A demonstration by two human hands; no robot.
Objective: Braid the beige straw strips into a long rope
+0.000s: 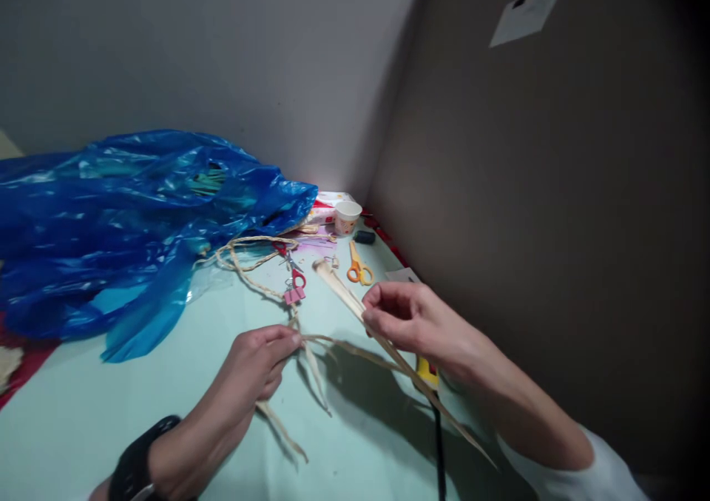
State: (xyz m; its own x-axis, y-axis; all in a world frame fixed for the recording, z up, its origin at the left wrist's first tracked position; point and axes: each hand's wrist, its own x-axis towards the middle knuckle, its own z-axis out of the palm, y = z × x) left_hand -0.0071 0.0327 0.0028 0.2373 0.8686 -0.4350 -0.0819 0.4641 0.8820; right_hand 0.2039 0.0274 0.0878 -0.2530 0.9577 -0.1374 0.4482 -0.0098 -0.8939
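My left hand (256, 364) is closed in a pinch on the end of a braided straw cord (244, 260) where several loose straw strips (316, 371) fan out. A black watch sits on that wrist. My right hand (407, 320) is closed on one long pale straw strip (338, 283) that runs from near the scissors down past my forearm. The cord loops away over the pale green table (166, 405) toward the blue bag. A pink binder clip (293, 294) is clamped on the cord just beyond my left hand.
A big crumpled blue plastic bag (127, 220) fills the left of the table. Orange scissors (359, 268), red-handled scissors (293, 271), a paper cup (347, 217), a small black object (364, 237) and a yellow-handled tool (428, 374) lie near the brown right wall (555, 227).
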